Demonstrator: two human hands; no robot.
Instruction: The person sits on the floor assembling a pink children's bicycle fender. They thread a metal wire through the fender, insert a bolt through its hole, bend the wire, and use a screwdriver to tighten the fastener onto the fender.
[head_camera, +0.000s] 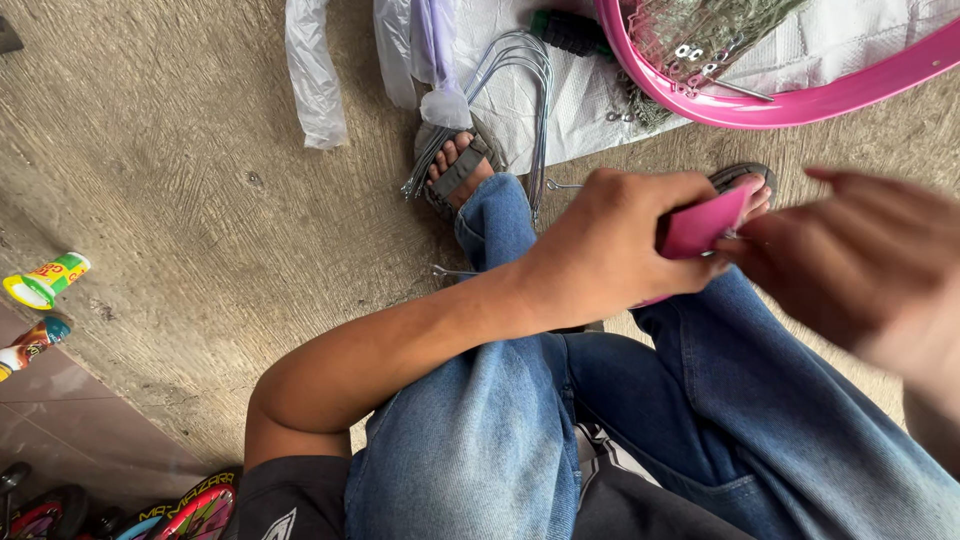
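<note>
My left hand (620, 240) is closed around a small flat pink piece (702, 224), held above my knees. My right hand (860, 250) is blurred; its fingertips touch the pink piece's right edge, where a thin metal spoke or pin seems to sit. I sit on the floor in blue jeans (520, 420) with sandalled feet (458, 168) stretched forward. Whether the right hand grips anything is unclear.
A pink bicycle wheel rim (790, 100) with loose spokes lies on white paper at the top right. A bundle of bent metal spokes (520, 70) and plastic bags (312, 70) lie on the concrete floor. Small bottles (45, 280) sit at the left; small colourful wheels (190, 510) at the bottom left.
</note>
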